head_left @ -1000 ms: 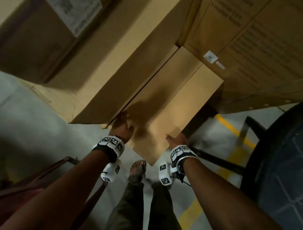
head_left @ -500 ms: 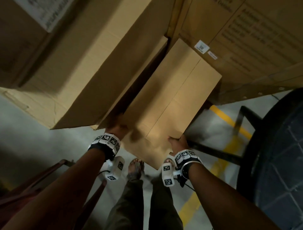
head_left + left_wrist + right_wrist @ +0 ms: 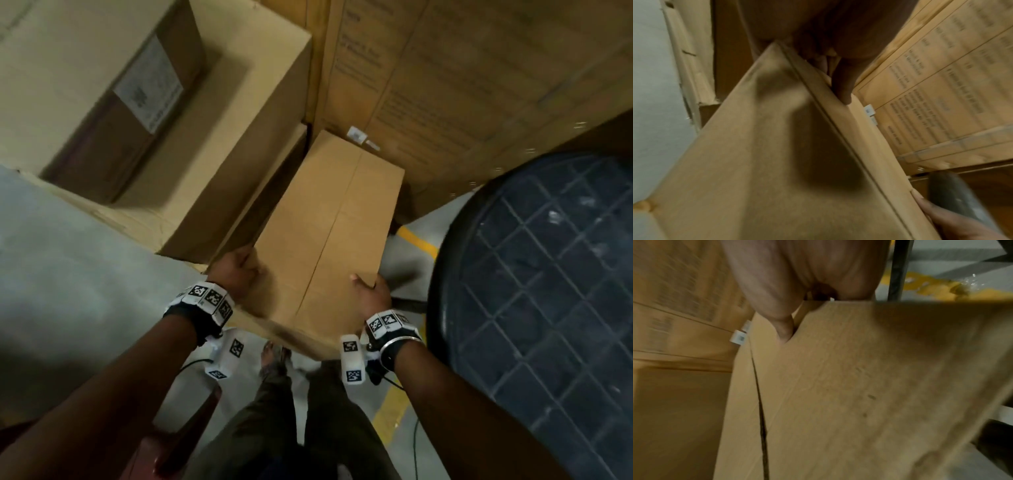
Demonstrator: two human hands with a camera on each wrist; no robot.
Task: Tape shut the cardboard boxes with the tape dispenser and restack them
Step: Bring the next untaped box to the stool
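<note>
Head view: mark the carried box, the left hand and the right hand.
carried box (image 3: pixel 329 219), head view, top flap.
left hand (image 3: pixel 233 274), head view, back of hand.
right hand (image 3: pixel 373 296), head view, back of hand.

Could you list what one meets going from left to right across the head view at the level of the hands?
Grey floor → left hand → held cardboard box → right hand → dark round gridded object.
</note>
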